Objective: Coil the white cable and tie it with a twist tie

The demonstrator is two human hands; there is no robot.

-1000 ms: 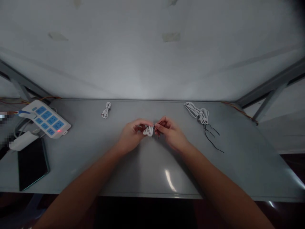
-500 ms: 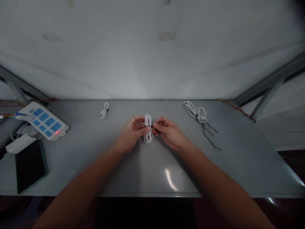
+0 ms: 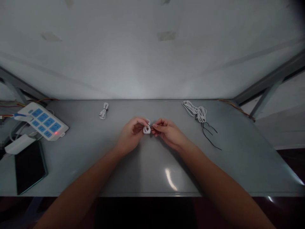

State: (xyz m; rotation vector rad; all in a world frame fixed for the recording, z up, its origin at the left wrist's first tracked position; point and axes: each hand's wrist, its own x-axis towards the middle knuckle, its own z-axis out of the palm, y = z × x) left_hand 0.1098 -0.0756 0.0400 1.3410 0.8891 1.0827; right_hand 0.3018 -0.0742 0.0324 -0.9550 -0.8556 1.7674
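Both hands meet over the middle of the grey table (image 3: 152,171). My left hand (image 3: 132,133) is closed round a small coiled white cable (image 3: 147,128), of which only one end shows. My right hand (image 3: 166,131) pinches a thin black tie at the coil's side, fingers pressed together. A second tied white cable bundle (image 3: 104,110) lies at the far left of centre. A loose heap of white cables (image 3: 195,111) lies at the far right, with several black ties (image 3: 209,133) in front of it.
A white power strip (image 3: 43,123) with blue sockets and a red light sits at the left. In front of it lie a white block (image 3: 19,143) and a dark tablet (image 3: 30,166). A white wall rises behind the table. Metal frame bars slant at both sides.
Half a second ago the coil stood upright between my hands with its loops showing. Now it is turned end-on and mostly hidden in my left hand. My right fingers keep hold of the tie.
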